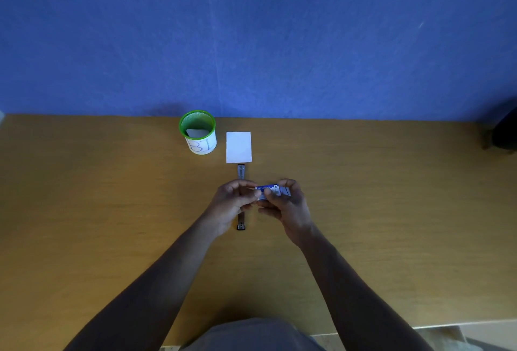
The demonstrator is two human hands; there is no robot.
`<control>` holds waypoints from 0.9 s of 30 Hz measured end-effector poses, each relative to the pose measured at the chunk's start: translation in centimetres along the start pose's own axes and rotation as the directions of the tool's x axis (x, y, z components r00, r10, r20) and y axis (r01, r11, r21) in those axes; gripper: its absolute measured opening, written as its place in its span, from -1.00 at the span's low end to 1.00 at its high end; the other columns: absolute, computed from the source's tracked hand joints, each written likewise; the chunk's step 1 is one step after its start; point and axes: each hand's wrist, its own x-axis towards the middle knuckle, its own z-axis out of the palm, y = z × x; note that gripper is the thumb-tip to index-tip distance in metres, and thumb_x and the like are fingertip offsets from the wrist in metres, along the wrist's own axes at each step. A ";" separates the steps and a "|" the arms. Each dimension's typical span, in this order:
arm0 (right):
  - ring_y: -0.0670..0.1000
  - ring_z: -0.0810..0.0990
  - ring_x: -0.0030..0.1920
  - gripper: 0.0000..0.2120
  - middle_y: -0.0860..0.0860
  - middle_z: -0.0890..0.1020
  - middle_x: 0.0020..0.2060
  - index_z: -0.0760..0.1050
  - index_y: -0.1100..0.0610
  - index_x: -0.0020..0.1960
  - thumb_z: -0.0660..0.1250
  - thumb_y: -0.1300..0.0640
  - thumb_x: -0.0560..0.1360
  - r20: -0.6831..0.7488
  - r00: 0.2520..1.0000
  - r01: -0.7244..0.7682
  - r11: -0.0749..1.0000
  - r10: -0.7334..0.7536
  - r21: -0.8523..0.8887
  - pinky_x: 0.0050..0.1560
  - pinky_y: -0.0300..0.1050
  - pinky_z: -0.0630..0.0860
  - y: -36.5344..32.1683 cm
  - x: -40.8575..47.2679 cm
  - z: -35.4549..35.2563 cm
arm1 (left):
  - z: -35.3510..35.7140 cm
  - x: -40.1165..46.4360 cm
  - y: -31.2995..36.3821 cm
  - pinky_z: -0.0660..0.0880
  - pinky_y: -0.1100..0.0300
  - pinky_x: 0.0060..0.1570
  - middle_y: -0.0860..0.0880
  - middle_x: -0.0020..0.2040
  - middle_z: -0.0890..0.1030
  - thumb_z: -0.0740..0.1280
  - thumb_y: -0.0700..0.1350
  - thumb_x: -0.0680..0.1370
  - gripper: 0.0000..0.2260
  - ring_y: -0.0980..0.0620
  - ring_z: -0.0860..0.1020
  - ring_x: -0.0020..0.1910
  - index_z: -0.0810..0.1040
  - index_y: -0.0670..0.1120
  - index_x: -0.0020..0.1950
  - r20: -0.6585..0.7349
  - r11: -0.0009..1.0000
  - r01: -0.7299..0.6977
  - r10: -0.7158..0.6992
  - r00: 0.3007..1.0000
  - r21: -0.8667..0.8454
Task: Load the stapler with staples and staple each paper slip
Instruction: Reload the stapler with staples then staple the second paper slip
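Blue-and-white staple box (272, 191) in the grip; beyond it, grey metal stapler (241, 171), white paper slip (238, 147), green mesh cup (197, 132) with white, blue-lettered label; ochre wood-grain tabletop (112, 197); blue wall (251, 34).

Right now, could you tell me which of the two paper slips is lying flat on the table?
The white slip just beyond the stapler lies flat on the table; the other slip stands inside the green mesh cup.

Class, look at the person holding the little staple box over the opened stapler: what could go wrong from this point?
1. Both hands, left hand and right hand, grip the small staple box above the table; staples could spill out and scatter.
2. The stapler lies opened flat beneath the hands, so a wrist might knock it askew.
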 end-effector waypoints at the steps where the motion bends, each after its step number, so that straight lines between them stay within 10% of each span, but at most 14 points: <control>1: 0.14 0.68 -0.13 -0.63 0.24 0.62 -0.04 0.33 0.20 0.20 0.43 0.25 0.51 0.020 1.000 -0.001 1.000 0.001 0.003 -0.21 0.00 0.65 0.0 0.1 -0.1 | -0.1 0.1 0.1 0.52 0.18 -0.19 0.01 -0.26 0.62 0.56 -0.07 0.27 -0.76 0.06 0.61 -0.21 0.65 -0.03 -0.10 0.010 1.000 0.012 -0.012 1.000 -0.017; 8: 0.09 0.71 -0.15 -0.72 0.12 0.71 -0.16 0.44 0.22 0.17 0.43 0.24 0.51 0.099 0.995 -0.019 1.000 0.021 -0.020 -0.20 -0.08 0.64 0.8 0.7 -0.5 | -0.6 0.3 -0.2 0.52 0.23 -0.28 -0.06 -0.31 0.63 0.51 -0.16 0.31 -0.87 0.02 0.57 -0.30 0.60 -0.11 -0.23 0.028 0.988 0.050 -0.046 0.999 -0.147; 13: 0.09 0.69 -0.19 -0.78 0.21 0.67 -0.11 0.48 0.23 0.11 0.43 0.30 0.50 0.001 1.000 -0.016 1.000 0.016 0.015 -0.17 -0.06 0.65 1.5 1.7 -0.8 | -0.7 1.1 -0.4 0.46 0.22 -0.38 -0.13 -0.33 0.61 0.44 -0.07 0.49 -0.81 -0.01 0.51 -0.37 0.65 -0.20 -0.14 -0.126 0.980 -0.136 0.155 0.980 0.147; 19: -0.02 0.67 -0.33 -0.87 0.17 0.65 -0.16 0.55 0.17 0.04 0.42 0.28 0.51 -0.252 0.967 0.008 0.994 -0.036 -0.112 -0.28 -0.10 0.64 1.3 4.4 -2.6 | -2.5 2.4 -0.6 0.45 0.30 -0.16 -0.02 -0.09 0.62 0.45 -0.05 0.48 -0.78 0.11 0.54 -0.16 0.64 -0.13 0.07 -0.092 0.659 -0.309 0.500 0.861 0.686; 27: 0.01 0.61 -0.34 -0.79 0.14 0.68 -0.17 0.60 0.11 0.16 0.41 0.20 0.53 -0.478 0.866 -0.036 0.936 -0.146 -0.351 -0.37 -0.16 0.54 -1.4 10.7 -6.2 | -3.7 3.7 -1.8 0.41 0.04 0.15 -0.05 0.13 0.58 0.50 -0.04 0.43 -0.67 -0.07 0.46 0.14 0.62 -0.06 0.17 0.063 0.409 -0.250 0.420 0.905 0.877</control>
